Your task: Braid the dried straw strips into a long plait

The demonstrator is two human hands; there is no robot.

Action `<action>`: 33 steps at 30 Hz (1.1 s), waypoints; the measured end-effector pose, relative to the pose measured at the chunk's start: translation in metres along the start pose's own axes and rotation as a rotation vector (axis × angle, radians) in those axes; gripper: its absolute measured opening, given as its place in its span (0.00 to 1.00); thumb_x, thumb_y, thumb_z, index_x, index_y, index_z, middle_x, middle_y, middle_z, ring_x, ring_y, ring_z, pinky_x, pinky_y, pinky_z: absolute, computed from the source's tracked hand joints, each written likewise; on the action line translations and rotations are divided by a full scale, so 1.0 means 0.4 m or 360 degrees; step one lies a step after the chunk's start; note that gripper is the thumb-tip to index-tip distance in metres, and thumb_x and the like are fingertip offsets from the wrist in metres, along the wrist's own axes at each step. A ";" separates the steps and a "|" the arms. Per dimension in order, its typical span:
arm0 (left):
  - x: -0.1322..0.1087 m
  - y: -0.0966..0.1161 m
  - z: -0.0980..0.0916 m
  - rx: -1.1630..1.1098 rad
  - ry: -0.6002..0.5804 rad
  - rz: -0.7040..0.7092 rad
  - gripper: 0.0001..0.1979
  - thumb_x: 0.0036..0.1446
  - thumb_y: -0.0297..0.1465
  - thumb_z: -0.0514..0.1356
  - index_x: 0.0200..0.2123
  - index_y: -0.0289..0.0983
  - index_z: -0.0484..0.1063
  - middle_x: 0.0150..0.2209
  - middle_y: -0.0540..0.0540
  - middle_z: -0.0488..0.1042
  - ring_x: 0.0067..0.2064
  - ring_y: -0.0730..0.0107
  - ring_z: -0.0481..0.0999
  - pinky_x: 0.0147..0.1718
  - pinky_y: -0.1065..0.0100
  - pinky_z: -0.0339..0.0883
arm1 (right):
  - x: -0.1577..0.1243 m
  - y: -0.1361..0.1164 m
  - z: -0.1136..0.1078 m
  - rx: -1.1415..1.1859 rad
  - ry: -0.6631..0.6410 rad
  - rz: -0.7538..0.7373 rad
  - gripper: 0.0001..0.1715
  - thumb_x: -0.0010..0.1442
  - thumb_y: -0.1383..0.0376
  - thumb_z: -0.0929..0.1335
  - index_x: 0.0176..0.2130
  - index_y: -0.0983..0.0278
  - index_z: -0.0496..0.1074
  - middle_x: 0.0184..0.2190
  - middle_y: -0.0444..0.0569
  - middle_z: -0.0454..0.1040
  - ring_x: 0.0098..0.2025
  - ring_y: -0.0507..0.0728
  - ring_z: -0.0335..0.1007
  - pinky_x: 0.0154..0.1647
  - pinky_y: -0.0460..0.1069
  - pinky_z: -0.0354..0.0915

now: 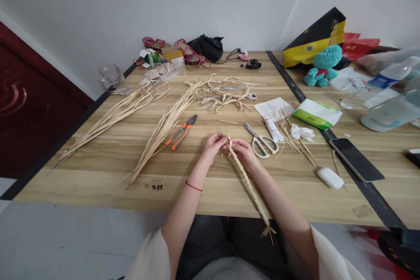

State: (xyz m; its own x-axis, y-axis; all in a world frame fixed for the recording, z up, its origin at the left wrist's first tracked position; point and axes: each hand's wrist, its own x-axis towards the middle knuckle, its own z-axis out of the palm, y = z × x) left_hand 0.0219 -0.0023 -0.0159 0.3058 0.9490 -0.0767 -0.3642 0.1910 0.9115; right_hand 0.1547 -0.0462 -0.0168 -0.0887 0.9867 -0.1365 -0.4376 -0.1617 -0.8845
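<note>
A long wrapped straw braid [246, 179] runs from between my hands down over the table's front edge, its frayed end hanging above my lap. My left hand [215, 143] is closed, pinching the braid's upper end, where thin strands or wires stick out toward the far side. Close beside it, my right hand [243, 153] is closed around the same braid just below the tip. The fingertips partly hide the point where they meet. Pliers with orange and grey handles [182, 132] lie left of my hands, and white-handled scissors [262, 142] lie to the right.
Two bundles of straw [164, 129] spread on the left. Twisted straw pieces [226, 95] lie beyond my hands. A glass mug [114, 79], a tissue pack [316, 113], a phone [356, 159], a white case [330, 177] and a turquoise figure [323, 66] stand or lie around.
</note>
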 end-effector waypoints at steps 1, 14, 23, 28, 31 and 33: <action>0.000 0.000 0.000 0.0001 0.0001 0.0000 0.16 0.41 0.39 0.69 0.27 0.35 0.70 0.26 0.50 0.72 0.28 0.76 0.69 0.31 0.73 0.62 | 0.000 0.001 0.000 0.0003 -0.0009 -0.0004 0.11 0.46 0.60 0.74 0.32 0.61 0.75 0.29 0.47 0.78 0.34 0.57 0.73 0.34 0.50 0.66; -0.007 0.012 0.005 0.0023 -0.0004 -0.0011 0.18 0.40 0.40 0.68 0.28 0.35 0.69 0.27 0.50 0.72 0.29 0.75 0.70 0.29 0.74 0.62 | -0.003 0.001 0.006 0.0003 0.0006 -0.0038 0.14 0.44 0.60 0.75 0.33 0.60 0.75 0.31 0.45 0.78 0.33 0.56 0.75 0.34 0.49 0.69; -0.004 0.003 0.006 0.0135 -0.0057 0.0055 0.17 0.43 0.39 0.67 0.32 0.35 0.68 0.29 0.50 0.72 0.30 0.75 0.70 0.29 0.74 0.63 | 0.006 0.007 -0.006 -0.0041 0.0080 -0.0080 0.18 0.43 0.59 0.75 0.35 0.62 0.76 0.28 0.46 0.79 0.26 0.53 0.72 0.30 0.48 0.69; -0.006 0.000 0.008 0.0133 -0.0045 0.0077 0.16 0.43 0.38 0.67 0.31 0.35 0.68 0.29 0.50 0.71 0.29 0.76 0.70 0.29 0.74 0.63 | 0.010 0.014 -0.016 -0.0093 0.0054 -0.0086 0.18 0.44 0.58 0.75 0.36 0.61 0.76 0.29 0.46 0.79 0.26 0.53 0.72 0.30 0.48 0.68; -0.006 -0.001 0.007 0.0142 -0.0041 0.0067 0.17 0.43 0.39 0.67 0.31 0.35 0.67 0.28 0.50 0.71 0.29 0.76 0.69 0.29 0.73 0.63 | 0.010 0.016 -0.019 -0.0133 0.0061 -0.0071 0.18 0.44 0.58 0.75 0.36 0.62 0.76 0.27 0.46 0.79 0.24 0.52 0.72 0.29 0.47 0.67; -0.007 0.000 0.007 0.0148 -0.0048 0.0064 0.17 0.42 0.39 0.67 0.30 0.35 0.67 0.27 0.51 0.71 0.28 0.76 0.69 0.29 0.73 0.63 | 0.010 0.016 -0.021 -0.0153 0.0076 -0.0074 0.18 0.44 0.58 0.75 0.36 0.62 0.75 0.26 0.45 0.78 0.24 0.52 0.71 0.27 0.46 0.65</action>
State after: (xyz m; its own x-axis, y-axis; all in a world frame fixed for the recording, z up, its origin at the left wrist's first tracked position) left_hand 0.0234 -0.0058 -0.0146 0.3194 0.9472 -0.0282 -0.2941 0.1274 0.9472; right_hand 0.1589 -0.0433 -0.0269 -0.0263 0.9932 -0.1136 -0.3521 -0.1156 -0.9288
